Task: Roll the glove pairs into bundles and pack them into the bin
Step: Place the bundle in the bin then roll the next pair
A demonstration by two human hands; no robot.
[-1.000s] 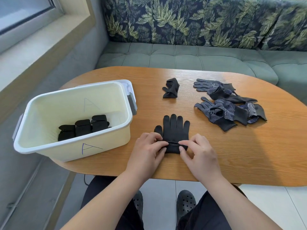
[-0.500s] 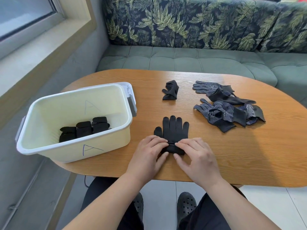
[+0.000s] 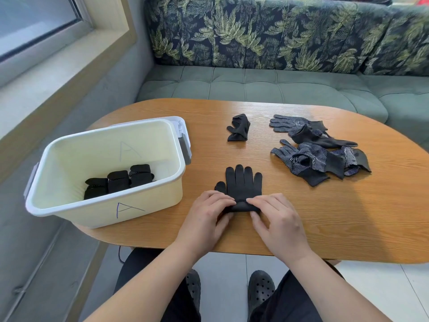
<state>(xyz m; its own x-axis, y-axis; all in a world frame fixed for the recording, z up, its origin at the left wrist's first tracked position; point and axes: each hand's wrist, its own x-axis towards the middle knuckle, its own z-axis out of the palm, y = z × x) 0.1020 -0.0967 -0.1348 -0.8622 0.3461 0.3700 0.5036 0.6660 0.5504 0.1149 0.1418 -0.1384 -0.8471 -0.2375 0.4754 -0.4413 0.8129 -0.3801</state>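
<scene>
The fingers of the left hand (image 3: 206,214) and the right hand (image 3: 276,219) are covering the rolled cuff end of the black glove (image 3: 242,184), so how tight the roll is, and whether a second glove is lying beneath, cannot be told. Both hands are gripping that roll, fingertips curled over its top and thumbs tucked against its near side, while the glove's fingers are pointing away from the hands, flat on the table (image 3: 348,217). To the left of the left hand the cream bin (image 3: 104,212) is standing, its near wall hiding the lower parts of three dark bundles (image 3: 118,182) lying inside. Beyond the hands a crumpled black glove (image 3: 238,127) is lying alone, and beyond the right hand, further to the right, a heap of dotted gloves (image 3: 311,154) is overlapping so that single gloves are hard to separate. The frame is cutting off the table's right end. Behind the table a green sofa (image 3: 278,84) is running across, and below the forearms dark perforated shoes (image 3: 261,287) are showing, partly hidden by the arms.
</scene>
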